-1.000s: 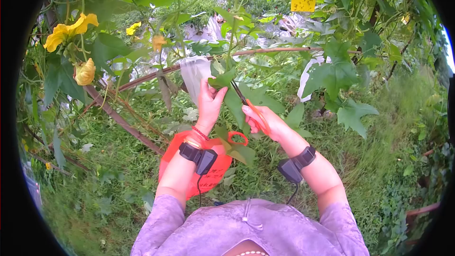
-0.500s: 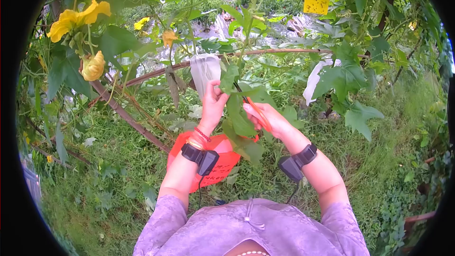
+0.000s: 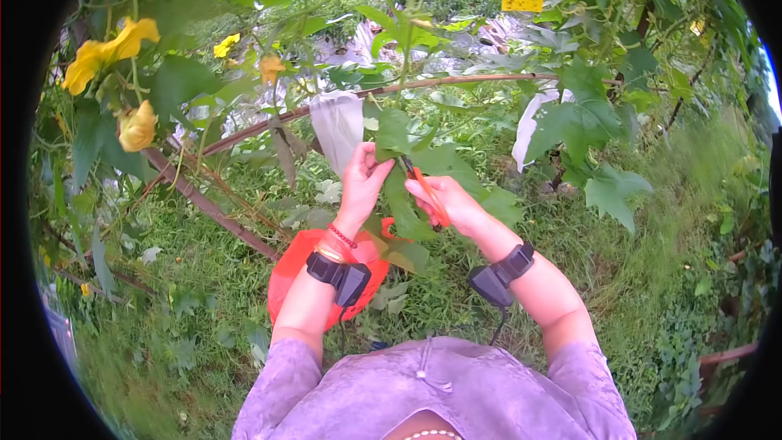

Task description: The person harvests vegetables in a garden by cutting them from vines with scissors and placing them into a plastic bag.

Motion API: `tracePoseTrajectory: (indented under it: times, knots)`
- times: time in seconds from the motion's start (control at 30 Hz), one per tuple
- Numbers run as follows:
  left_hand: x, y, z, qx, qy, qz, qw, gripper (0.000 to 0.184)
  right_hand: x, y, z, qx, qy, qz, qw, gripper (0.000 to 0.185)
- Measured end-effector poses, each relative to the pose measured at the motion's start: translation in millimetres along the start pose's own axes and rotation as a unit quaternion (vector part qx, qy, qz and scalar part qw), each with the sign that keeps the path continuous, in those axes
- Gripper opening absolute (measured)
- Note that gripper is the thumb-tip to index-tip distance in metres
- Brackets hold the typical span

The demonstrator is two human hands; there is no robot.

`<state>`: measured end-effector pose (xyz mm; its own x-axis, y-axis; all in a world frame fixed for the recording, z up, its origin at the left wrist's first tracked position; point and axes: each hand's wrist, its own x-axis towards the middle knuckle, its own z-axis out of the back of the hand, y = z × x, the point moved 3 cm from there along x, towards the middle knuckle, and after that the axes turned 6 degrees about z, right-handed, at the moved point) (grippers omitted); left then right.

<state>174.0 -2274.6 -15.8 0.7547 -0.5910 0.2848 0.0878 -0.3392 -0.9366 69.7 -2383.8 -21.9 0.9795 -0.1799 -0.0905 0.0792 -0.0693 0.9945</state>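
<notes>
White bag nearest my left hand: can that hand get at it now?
Probably yes: the white bag hangs close by your left hand, with nothing plainly between them, though the hand's fingertips seem busy at a green leaf.

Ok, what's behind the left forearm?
A red bag shows on both sides of the left forearm, with green plants around it. The forearm and its black strapped device cover the bag's middle; I can't make out what, if anything, is inside.

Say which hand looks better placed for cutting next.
Probably the right hand: it holds the orange-handled scissors, blades near a leaf; the left hand, beside the white bag, holds no tool.
</notes>
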Motion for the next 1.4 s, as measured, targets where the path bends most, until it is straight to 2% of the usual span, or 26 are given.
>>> tracePoseTrajectory:
  times: [0.1,0.17,0.2,0.27,0.3,0.37,0.43,0.47,0.5,0.57,0.6,0.67,0.7,0.73,0.77,0.87,0.97,1.03,1.1,1.13,1.2,1.23,1.3,1.33,1.37,1.4]
  knots:
    - [-1.7,16.3,14.1,0.062,0.022,-0.013,0.998,0.023,-3.4,-3.1,0.0,0.027,0.023,-0.011,0.999,0.028]
    - [-9.0,18.9,14.6,0.076,0.016,-0.016,0.997,0.022,-8.5,-14.9,10.0,0.127,0.01,-0.005,0.992,0.025]
    - [-14.3,24.2,19.7,0.128,0.021,-0.02,0.991,0.022,-18.9,-13.9,20.4,0.125,-0.01,0.0,0.992,0.025]
    - [-27.0,39.1,36.9,0.206,0.021,-0.01,0.978,0.021,-35.5,-6.9,30.6,-0.026,-0.005,0.058,0.998,0.033]
    - [-36.9,47.1,45.2,0.23,0.015,0.007,0.973,0.021,-45.8,-6.3,37.0,-0.027,-0.013,0.059,0.998,0.033]
    - [-63.0,63.7,54.9,0.393,0.05,0.115,0.911,0.025,-72.8,-6.6,59.9,-0.052,-0.056,0.053,0.996,0.033]
    - [-80.8,77.1,50.6,0.448,0.123,0.2,0.863,0.038,-90.4,-22.5,87.3,-0.011,-0.106,0.079,0.991,0.033]
    - [-90.0,81.5,48.2,0.476,0.159,0.147,0.852,0.049,-99.0,-31.7,103.2,0.001,-0.108,0.079,0.991,0.033]
    - [-90.9,81.7,45.4,0.477,0.158,0.145,0.852,0.049,-107.6,-35.6,113.8,0.026,-0.145,0.043,0.988,0.034]
    - [-92.6,77.0,33.5,0.496,0.182,0.04,0.848,0.055,-119.3,-50.4,135.3,0.092,-0.109,0.037,0.989,0.038]
    - [-88.7,75.0,26.9,0.482,0.175,0.028,0.858,0.048,-120.7,-49.9,137.2,0.093,-0.109,0.037,0.989,0.038]
    - [-80.4,74.8,15.1,0.46,0.185,0.05,0.867,0.044,-124.1,-47.5,143.4,0.23,-0.098,0.023,0.968,0.044]
    - [-76.2,74.3,8.2,0.439,0.196,0.07,0.874,0.039,-121.5,-46.9,146.9,0.231,-0.1,0.021,0.968,0.044]
    - [-74.8,63.4,-7.2,0.434,0.19,0.078,0.877,0.031,-112.7,-45.5,148.7,0.281,-0.07,0.039,0.956,0.046]
    - [-72.6,59.1,-18.9,0.434,0.194,0.074,0.877,0.031,-103.0,-42.5,151.7,0.329,-0.039,0.06,0.942,0.049]
    - [-69.3,44.9,-51.6,0.358,0.215,0.038,0.908,0.027,-78.4,-30.9,164.2,0.373,-0.015,0.074,0.925,0.054]
    - [-65.6,29.7,-77.7,0.349,0.216,-0.011,0.912,0.027,-56.6,-17.1,177.2,0.402,0.014,0.083,0.912,0.058]
    - [-61.7,23.4,-87.6,0.348,0.214,-0.007,0.912,0.027,-47.1,-3.1,180.8,0.416,0.054,0.103,0.902,0.059]
    - [-53.7,12.6,-99.1,0.338,0.182,-0.032,0.923,0.027,-39.0,4.3,178.9,0.421,0.057,0.103,0.899,0.058]
    - [-44.3,2.8,-107.8,0.348,0.152,-0.053,0.923,0.033,-34.4,4.6,177.2,0.355,0.017,0.106,0.929,0.056]
    - [-26.8,-31.4,-135.4,0.457,0.084,-0.21,0.86,0.044,-32.1,6.2,168.9,0.214,-0.062,0.114,0.968,0.049]
    - [-20.9,-47.4,-152.9,0.463,0.081,-0.236,0.851,0.049,-28.6,-6.0,168.4,0.155,-0.101,0.094,0.978,0.045]
    - [-6.8,-67.0,-188.0,0.503,0.074,-0.302,0.806,0.057,-28.3,-25.9,165.1,0.009,-0.198,0.109,0.974,0.044]
    - [0.2,-70.8,-203.8,0.536,0.071,-0.339,0.77,0.06,-28.3,-26.1,166.3,-0.051,-0.185,0.093,0.977,0.046]
    - [9.6,-69.8,-217.5,0.535,0.07,-0.339,0.771,0.06,-30.9,-29.8,167.6,-0.053,-0.185,0.092,0.977,0.046]
    - [19.4,-65.6,-230.8,0.573,0.057,-0.345,0.741,0.059,-35.5,-32.2,169.6,-0.155,-0.206,0.158,0.953,0.046]
